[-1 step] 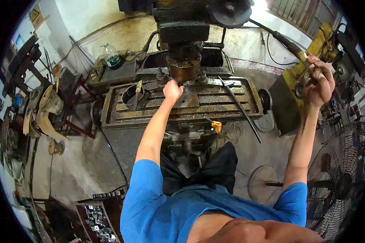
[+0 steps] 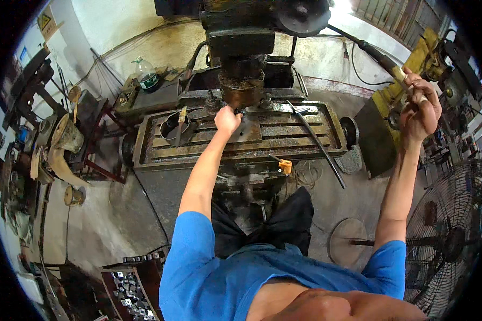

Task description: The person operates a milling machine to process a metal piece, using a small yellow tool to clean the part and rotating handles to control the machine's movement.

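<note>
My right hand (image 2: 422, 109) is raised at the far right, its fingers curled round the pale end of a long lever (image 2: 377, 55). That lever slants up to the dark head of a large machine (image 2: 240, 43). With arm stretched forward, my left hand (image 2: 228, 121) is closed just below the round, brown, oily block (image 2: 241, 90) under the machine head. A small dark part shows by its fingertips, but what it grips is hidden. Beneath lies the slotted metal machine table (image 2: 198, 151), strewn with metal chips.
On the table's left stands an open can (image 2: 171, 128) with a brush (image 2: 183, 115) across it. A long bar (image 2: 320, 143) overhangs the table's front right. An orange object (image 2: 285, 166) hangs at the front edge. A fan (image 2: 450, 230) stands at right, and a box of metal parts (image 2: 128, 294) at lower left.
</note>
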### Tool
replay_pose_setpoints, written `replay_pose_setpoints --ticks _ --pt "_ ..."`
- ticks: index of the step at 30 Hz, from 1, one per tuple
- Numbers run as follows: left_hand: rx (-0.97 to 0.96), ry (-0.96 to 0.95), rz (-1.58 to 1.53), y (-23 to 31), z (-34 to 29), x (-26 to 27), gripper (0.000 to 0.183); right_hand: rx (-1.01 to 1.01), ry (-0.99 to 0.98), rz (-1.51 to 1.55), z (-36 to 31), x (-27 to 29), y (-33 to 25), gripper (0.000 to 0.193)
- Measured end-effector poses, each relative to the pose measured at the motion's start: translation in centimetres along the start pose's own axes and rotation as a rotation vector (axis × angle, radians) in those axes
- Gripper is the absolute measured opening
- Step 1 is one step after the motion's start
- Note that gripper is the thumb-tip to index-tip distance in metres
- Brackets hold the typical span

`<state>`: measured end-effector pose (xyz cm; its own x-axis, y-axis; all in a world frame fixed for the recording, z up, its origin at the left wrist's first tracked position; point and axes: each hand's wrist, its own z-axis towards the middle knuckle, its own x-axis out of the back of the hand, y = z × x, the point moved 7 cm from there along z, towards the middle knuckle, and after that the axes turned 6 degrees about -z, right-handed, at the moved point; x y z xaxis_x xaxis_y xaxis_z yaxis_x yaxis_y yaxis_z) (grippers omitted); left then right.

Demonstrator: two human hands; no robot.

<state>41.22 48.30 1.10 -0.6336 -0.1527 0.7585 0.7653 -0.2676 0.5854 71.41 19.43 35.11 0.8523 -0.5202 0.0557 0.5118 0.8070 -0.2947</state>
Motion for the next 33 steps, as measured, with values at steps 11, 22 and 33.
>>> replay_pose_setpoints --ticks 11,22,33 --pt "0.0 0.062 0.029 0.1 -0.1 -0.2 0.032 -0.021 0.018 0.034 -1.8 -0.2 -0.1 0.029" --pt "-0.029 0.072 0.013 1.0 -0.5 0.6 0.03 0.013 -0.045 -0.011 -0.8 -0.5 -0.6 0.019" --pt "-0.034 0.091 0.0 0.8 -0.4 0.0 0.031 0.015 0.085 -0.006 -5.3 -0.2 0.5 0.019"
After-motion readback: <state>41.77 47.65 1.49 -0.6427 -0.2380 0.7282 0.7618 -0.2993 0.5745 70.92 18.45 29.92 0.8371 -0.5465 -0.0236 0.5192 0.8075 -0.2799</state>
